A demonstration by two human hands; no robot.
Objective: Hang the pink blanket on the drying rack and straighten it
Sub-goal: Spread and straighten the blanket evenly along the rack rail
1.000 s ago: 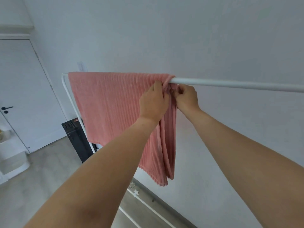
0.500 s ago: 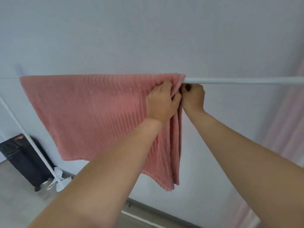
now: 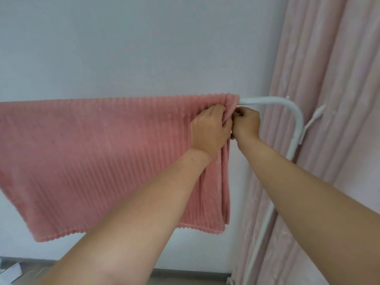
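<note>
The pink ribbed blanket hangs over the white drying rack's top bar, spread wide from the left frame edge to near the bar's right bend. My left hand grips the bunched folds at the blanket's upper right corner, just under the bar. Right beside it, my right hand pinches the blanket's right edge. The bar under the blanket is hidden. The right edge hangs in several gathered folds down to the hem.
A pale pink curtain hangs at the right, behind the rack's curved upright. A plain white wall is behind the blanket. A strip of grey floor and the rack's foot show at the bottom.
Both hands have slid the blanket's right edge along the bar toward the rack's right bend, spreading the blanket wider. My view has turned right; the curtain and the rack's upright have come into view.
</note>
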